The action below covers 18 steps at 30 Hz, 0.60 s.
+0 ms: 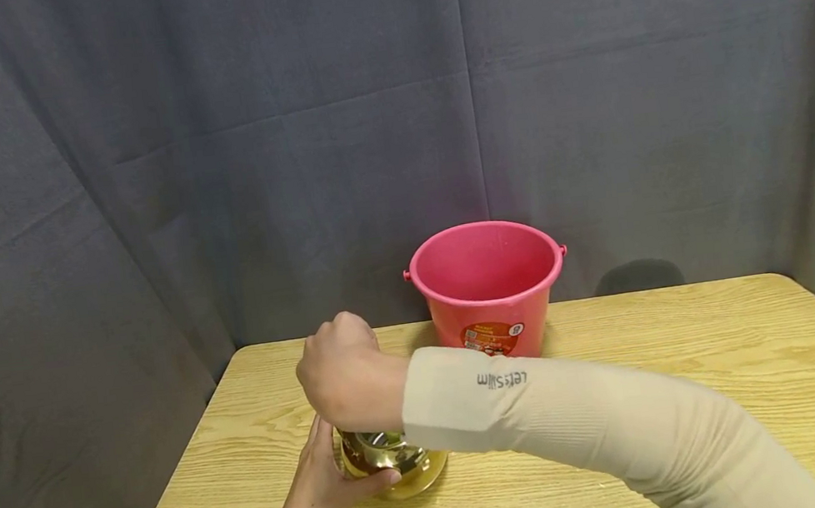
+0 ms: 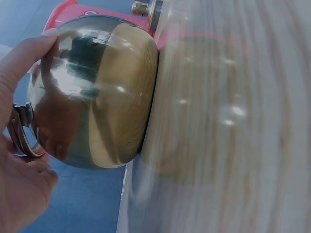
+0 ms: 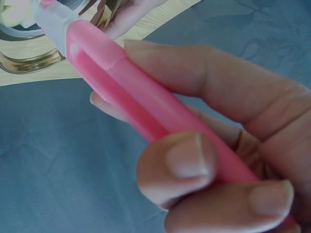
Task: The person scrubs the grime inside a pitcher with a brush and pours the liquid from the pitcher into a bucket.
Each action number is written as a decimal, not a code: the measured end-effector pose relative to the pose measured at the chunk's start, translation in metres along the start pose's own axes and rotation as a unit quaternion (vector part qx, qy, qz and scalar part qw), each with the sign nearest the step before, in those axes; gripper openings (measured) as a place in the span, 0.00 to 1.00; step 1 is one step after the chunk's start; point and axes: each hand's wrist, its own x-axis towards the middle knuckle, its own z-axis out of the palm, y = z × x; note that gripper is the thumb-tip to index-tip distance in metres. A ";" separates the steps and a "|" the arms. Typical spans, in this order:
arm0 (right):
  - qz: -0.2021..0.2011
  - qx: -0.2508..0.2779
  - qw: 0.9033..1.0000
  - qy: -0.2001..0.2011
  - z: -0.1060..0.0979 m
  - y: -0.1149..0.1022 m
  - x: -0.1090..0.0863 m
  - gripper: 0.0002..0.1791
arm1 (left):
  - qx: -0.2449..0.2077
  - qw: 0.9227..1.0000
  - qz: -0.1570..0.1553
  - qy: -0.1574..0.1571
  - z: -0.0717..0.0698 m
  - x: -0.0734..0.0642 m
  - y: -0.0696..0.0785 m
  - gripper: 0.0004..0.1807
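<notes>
My left hand (image 1: 321,486) holds a shiny gold metal pot (image 1: 377,454) on the table's near left part. In the left wrist view the thumb presses the pot's rounded side (image 2: 114,92), and the curled fingers are by its loop handle (image 2: 22,133). My right hand (image 1: 349,374) is above the pot and grips a long pink handle (image 3: 141,102) with a whitish collar (image 3: 56,24). The handle slants toward the pot's mouth in the right wrist view. What is at its far end is cut off there, and the right arm covers part of the pot in the head view.
Behind the pot, a pink bucket (image 1: 490,312) with a red label stands near the table's back edge. A metal piece with a knob (image 2: 141,8) shows beyond the pot in the left wrist view. Grey curtains (image 1: 335,145) enclose the wooden table (image 1: 689,339).
</notes>
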 end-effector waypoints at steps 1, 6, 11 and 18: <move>0.001 0.001 1.000 0.002 0.000 0.000 -0.001 0.09 | 0.000 1.000 0.000 0.000 0.000 0.000 0.000 0.59; 0.005 0.001 1.000 0.009 0.002 -0.002 -0.002 0.08 | -0.001 1.000 0.006 0.000 0.000 0.000 -0.001 0.60; 0.009 -0.003 1.000 0.019 0.004 -0.002 -0.005 0.06 | -0.005 1.000 0.016 0.002 0.001 0.000 0.000 0.61; 0.000 0.001 0.999 0.036 0.009 0.000 -0.007 0.06 | -0.003 1.000 -0.010 -0.002 0.001 -0.001 0.000 0.63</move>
